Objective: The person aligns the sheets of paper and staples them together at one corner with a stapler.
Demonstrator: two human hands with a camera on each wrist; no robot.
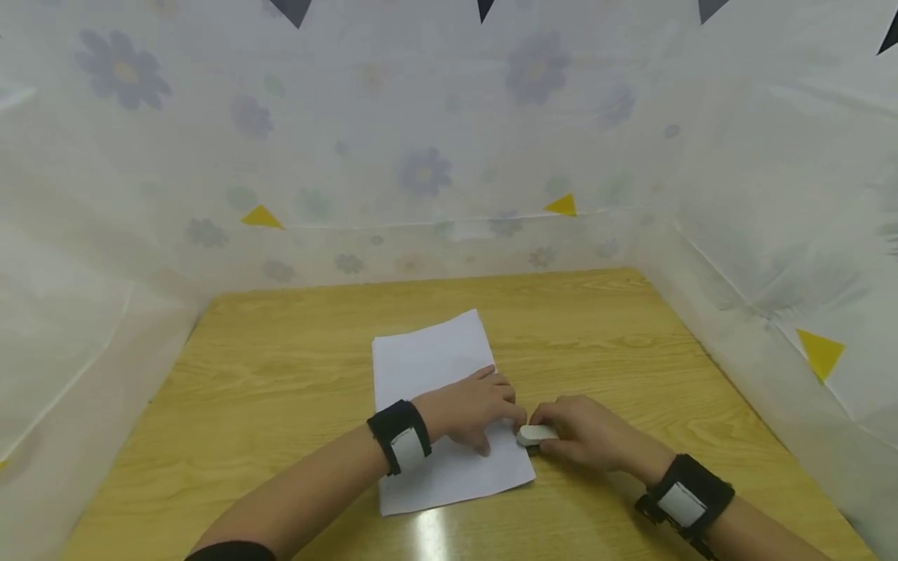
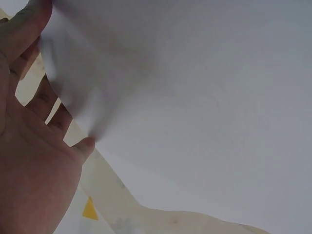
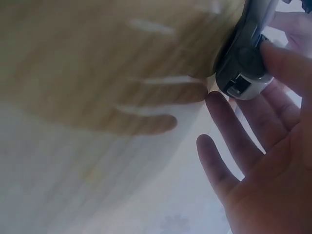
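Left hand (image 1: 477,409) flat on the white paper sheet (image 1: 438,366) mid-table, fingers spread wide, right hand (image 1: 585,432) pinching a small white stapler (image 1: 536,434) at the sheet's right edge, wooden table (image 1: 281,374)

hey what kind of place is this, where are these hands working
Probably a small screened-off work booth, not a lived-in room: a bare wooden table walled on three sides by flower-printed translucent sheeting, with only a sheet of paper and a small white object under the hands.

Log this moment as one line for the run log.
left hand presses paper | right hand holds stapler at paper's right edge | table
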